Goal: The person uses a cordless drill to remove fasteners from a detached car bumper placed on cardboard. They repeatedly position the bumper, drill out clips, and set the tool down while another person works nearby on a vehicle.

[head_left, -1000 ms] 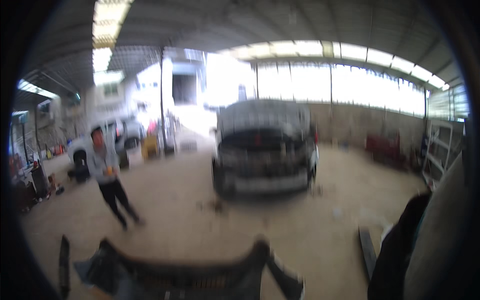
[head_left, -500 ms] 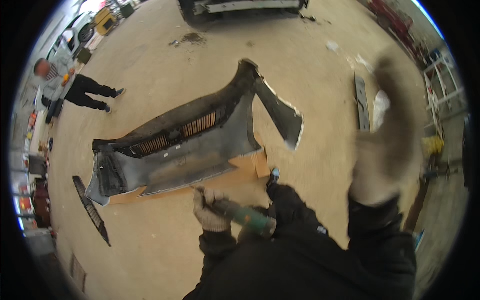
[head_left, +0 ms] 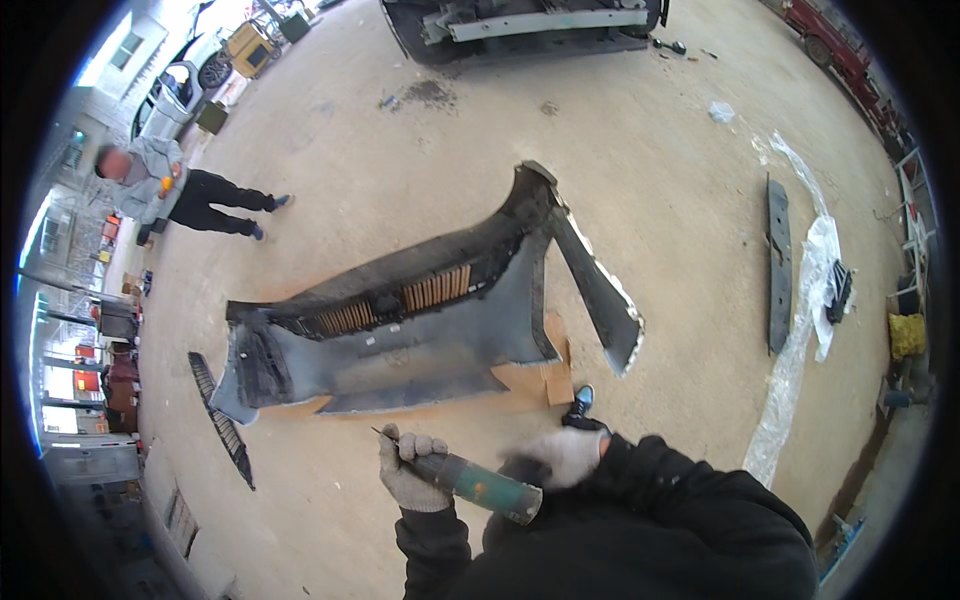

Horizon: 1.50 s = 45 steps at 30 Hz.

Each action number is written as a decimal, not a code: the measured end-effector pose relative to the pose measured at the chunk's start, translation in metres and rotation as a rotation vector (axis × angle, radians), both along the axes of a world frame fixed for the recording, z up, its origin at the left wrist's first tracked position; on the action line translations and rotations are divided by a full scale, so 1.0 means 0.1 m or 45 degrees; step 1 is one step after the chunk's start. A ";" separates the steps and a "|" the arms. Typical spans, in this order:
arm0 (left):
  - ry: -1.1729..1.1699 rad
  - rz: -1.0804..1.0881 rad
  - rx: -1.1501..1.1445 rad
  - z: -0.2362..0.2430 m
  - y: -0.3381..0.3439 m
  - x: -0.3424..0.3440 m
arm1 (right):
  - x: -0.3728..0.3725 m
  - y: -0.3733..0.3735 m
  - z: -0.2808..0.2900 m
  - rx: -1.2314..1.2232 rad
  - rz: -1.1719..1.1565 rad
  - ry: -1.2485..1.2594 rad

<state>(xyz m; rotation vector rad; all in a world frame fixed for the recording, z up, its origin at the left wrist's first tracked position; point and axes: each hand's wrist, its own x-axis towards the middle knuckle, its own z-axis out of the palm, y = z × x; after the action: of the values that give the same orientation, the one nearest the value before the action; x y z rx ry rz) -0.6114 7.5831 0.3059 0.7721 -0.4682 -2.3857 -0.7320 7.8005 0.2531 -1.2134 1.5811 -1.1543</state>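
Observation:
My left hand, in a light knitted glove, is closed around the dark end of a green-and-black cylindrical tool. A thin dark tip sticks out beyond the fingers. My right hand, also gloved, is just right of the tool in front of my body. Motion blurs its fingers, so their shape and any contact with the tool are unclear. Beyond both hands a car bumper lies with its grey inner side up, partly over brown cardboard. Slatted openings run along its middle.
A dark slatted trim strip lies left of the bumper. Right are a long dark panel and crumpled clear plastic sheeting. Another person stands at the far left. A vehicle's exposed front end is at the top.
My right hand has come down from high on the right to beside the tool. My left hand still holds the tool. The view has shifted, with the bumper now lower and further right.

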 end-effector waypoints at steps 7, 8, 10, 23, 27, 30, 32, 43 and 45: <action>-0.028 0.018 0.109 -0.01 -0.12 -0.77 | 0.10 -0.28 -0.09 -0.323 -0.338 -0.174; 0.001 -0.022 0.100 -0.04 -0.12 -0.90 | 0.09 -0.36 -0.18 -0.273 -0.392 -0.430; -0.133 -0.072 0.118 -0.16 -0.16 -1.21 | 0.09 -0.54 -0.33 -0.276 -0.665 -0.609; -0.716 -0.881 -0.200 -2.64 0.36 -2.90 | -0.65 -0.40 -2.11 -0.196 -1.718 -1.550; -0.575 -1.069 -0.439 -3.75 0.30 -3.34 | -1.09 -0.33 -3.23 0.168 -1.562 0.205; -0.417 -1.178 -0.232 -4.28 0.31 -3.61 | -1.25 -0.38 -3.76 0.055 -1.755 -0.707; -0.396 -1.181 -0.265 -4.49 0.34 -3.80 | -1.42 -0.39 -4.03 -0.133 -1.811 -0.942; -0.302 -1.174 -0.460 -4.82 0.34 -4.27 | -1.82 -0.44 -4.47 0.039 -1.865 -0.808; -0.369 -1.198 -0.479 -4.83 0.31 -4.28 | -1.82 -0.50 -4.43 0.015 -1.917 -0.864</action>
<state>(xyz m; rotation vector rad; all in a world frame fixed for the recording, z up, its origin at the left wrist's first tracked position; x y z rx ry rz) -1.0393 7.6144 -0.1770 0.8291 -1.6479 -2.8408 -0.9141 7.7509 -0.1902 0.6689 1.7901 -2.0706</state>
